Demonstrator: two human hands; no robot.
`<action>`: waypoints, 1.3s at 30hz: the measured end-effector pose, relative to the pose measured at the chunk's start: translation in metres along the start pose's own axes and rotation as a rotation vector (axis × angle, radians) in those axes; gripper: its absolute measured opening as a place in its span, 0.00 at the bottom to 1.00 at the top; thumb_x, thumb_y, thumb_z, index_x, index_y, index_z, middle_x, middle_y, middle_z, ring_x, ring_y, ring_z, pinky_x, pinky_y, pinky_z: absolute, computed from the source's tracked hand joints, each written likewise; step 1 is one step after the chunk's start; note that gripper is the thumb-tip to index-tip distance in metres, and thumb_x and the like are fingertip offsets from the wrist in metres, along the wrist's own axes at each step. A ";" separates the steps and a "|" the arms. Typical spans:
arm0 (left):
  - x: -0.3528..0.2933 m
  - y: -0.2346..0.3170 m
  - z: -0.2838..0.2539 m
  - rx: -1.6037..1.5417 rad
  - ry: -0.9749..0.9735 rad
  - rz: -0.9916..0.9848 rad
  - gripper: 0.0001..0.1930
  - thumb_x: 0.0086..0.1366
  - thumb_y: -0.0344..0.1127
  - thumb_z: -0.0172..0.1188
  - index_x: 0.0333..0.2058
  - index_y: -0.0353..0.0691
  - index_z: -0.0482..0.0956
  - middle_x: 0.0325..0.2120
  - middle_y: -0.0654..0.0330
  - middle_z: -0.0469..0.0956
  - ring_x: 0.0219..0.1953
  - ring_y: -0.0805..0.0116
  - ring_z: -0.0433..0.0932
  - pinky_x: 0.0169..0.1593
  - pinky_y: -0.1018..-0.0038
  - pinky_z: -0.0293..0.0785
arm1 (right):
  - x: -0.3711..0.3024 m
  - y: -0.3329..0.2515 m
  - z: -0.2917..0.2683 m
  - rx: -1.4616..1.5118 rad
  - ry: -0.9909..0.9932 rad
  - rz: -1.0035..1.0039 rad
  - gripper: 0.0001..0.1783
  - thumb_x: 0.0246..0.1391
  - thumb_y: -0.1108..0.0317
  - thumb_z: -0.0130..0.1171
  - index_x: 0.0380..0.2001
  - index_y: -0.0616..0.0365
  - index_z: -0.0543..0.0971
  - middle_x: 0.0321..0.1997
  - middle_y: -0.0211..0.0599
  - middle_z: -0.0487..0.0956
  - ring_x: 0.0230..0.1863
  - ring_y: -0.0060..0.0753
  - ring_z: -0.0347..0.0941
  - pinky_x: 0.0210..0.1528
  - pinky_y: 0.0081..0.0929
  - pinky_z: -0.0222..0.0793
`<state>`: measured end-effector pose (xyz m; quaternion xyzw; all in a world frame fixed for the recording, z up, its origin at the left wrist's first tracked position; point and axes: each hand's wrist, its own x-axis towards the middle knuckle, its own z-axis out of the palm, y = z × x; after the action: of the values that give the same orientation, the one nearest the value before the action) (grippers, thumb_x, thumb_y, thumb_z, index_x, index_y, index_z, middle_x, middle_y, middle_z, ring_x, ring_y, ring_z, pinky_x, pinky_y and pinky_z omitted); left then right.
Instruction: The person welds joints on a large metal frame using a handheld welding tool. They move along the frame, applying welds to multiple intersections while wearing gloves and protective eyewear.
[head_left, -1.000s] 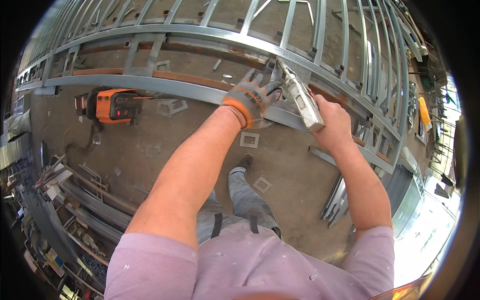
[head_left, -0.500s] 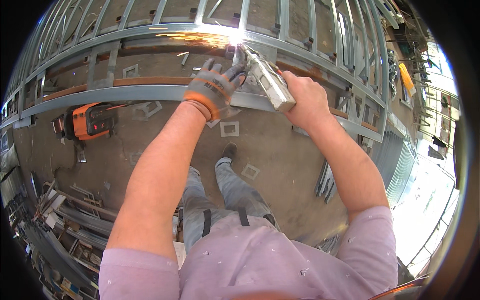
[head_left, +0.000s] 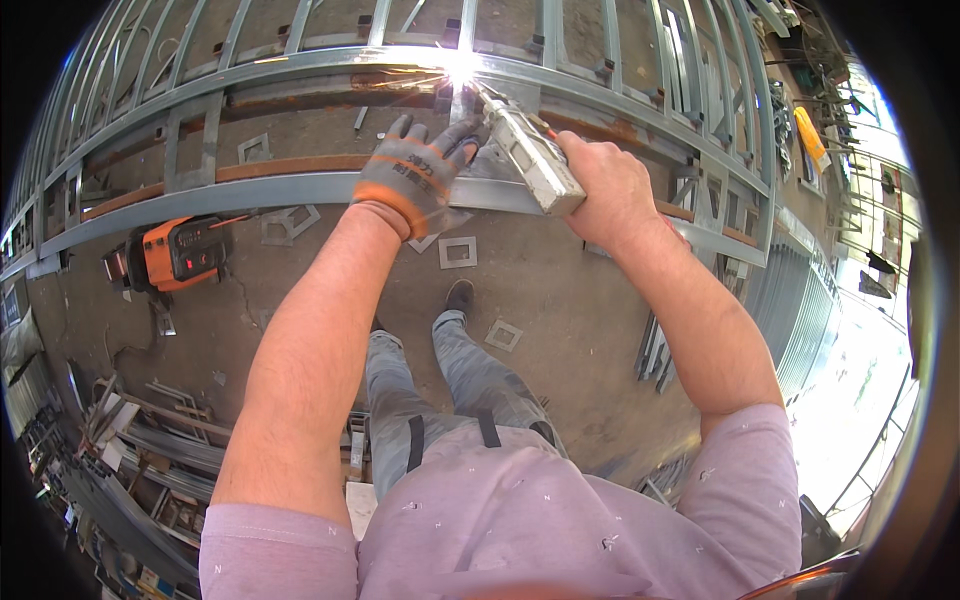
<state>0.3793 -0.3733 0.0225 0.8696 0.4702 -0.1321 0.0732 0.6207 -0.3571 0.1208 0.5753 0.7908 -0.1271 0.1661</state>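
Gripping one silvery boxy welding torch [head_left: 530, 155] in your bare right hand [head_left: 610, 185], you rest your grey-and-orange gloved left hand [head_left: 415, 170], fingers spread, beside its sparking tip on one grey steel frame [head_left: 300, 188].

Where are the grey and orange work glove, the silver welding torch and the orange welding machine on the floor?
grey and orange work glove [head_left: 415, 175], head view, back of the gloved left hand.
silver welding torch [head_left: 530, 160], head view, middle of its metal body.
orange welding machine [head_left: 180, 252], head view, its orange top panel.
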 end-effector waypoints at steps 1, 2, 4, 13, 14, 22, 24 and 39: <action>-0.001 0.000 0.002 0.003 0.012 -0.001 0.51 0.62 0.65 0.74 0.80 0.58 0.65 0.81 0.63 0.62 0.72 0.50 0.76 0.82 0.48 0.57 | 0.000 0.000 -0.001 -0.001 -0.004 -0.001 0.29 0.53 0.65 0.76 0.58 0.52 0.79 0.49 0.45 0.89 0.54 0.53 0.87 0.56 0.51 0.84; -0.001 -0.001 0.006 -0.014 0.048 -0.006 0.51 0.59 0.63 0.76 0.79 0.58 0.66 0.80 0.62 0.65 0.71 0.49 0.77 0.82 0.48 0.58 | 0.000 0.000 -0.002 -0.003 -0.009 0.000 0.29 0.53 0.65 0.76 0.58 0.52 0.79 0.49 0.45 0.89 0.54 0.53 0.87 0.56 0.51 0.84; -0.001 -0.001 0.013 -0.049 0.120 -0.015 0.52 0.54 0.57 0.79 0.77 0.60 0.69 0.77 0.60 0.69 0.69 0.48 0.79 0.82 0.50 0.61 | -0.001 0.000 -0.002 -0.005 -0.007 0.001 0.28 0.53 0.65 0.76 0.58 0.51 0.79 0.49 0.45 0.89 0.54 0.53 0.87 0.56 0.50 0.84; 0.001 -0.001 0.017 -0.033 0.149 -0.012 0.52 0.53 0.52 0.80 0.77 0.60 0.70 0.78 0.62 0.67 0.66 0.51 0.80 0.81 0.50 0.63 | -0.001 0.004 -0.001 -0.010 -0.014 0.015 0.27 0.54 0.63 0.76 0.55 0.51 0.79 0.49 0.45 0.89 0.54 0.52 0.87 0.56 0.50 0.84; 0.001 -0.001 0.019 -0.026 0.138 -0.012 0.51 0.53 0.53 0.80 0.77 0.60 0.70 0.78 0.61 0.68 0.66 0.51 0.80 0.81 0.50 0.63 | -0.001 0.004 -0.001 -0.010 -0.012 0.016 0.26 0.54 0.63 0.76 0.55 0.51 0.79 0.49 0.45 0.89 0.54 0.52 0.87 0.57 0.50 0.84; -0.002 -0.003 -0.011 -0.091 -0.014 0.004 0.49 0.55 0.60 0.77 0.76 0.59 0.72 0.76 0.57 0.69 0.67 0.50 0.78 0.81 0.48 0.59 | -0.004 0.016 0.012 0.038 0.032 -0.037 0.29 0.50 0.67 0.75 0.57 0.52 0.78 0.48 0.48 0.89 0.52 0.57 0.87 0.54 0.53 0.83; 0.005 -0.004 0.012 0.033 -0.003 0.014 0.47 0.59 0.64 0.72 0.76 0.60 0.72 0.77 0.61 0.69 0.70 0.49 0.76 0.82 0.47 0.55 | -0.004 0.016 0.012 0.044 0.067 -0.042 0.30 0.49 0.69 0.74 0.57 0.53 0.78 0.46 0.49 0.89 0.51 0.59 0.87 0.53 0.54 0.83; -0.001 -0.009 0.025 -0.050 0.067 0.010 0.46 0.56 0.60 0.75 0.73 0.54 0.75 0.79 0.60 0.65 0.70 0.49 0.77 0.80 0.48 0.59 | -0.039 0.045 0.017 0.066 0.063 -0.045 0.29 0.49 0.69 0.75 0.54 0.54 0.76 0.43 0.48 0.89 0.50 0.56 0.87 0.50 0.54 0.83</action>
<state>0.3669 -0.3756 -0.0008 0.8737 0.4712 -0.0908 0.0801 0.6769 -0.3841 0.1206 0.5662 0.8037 -0.1389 0.1191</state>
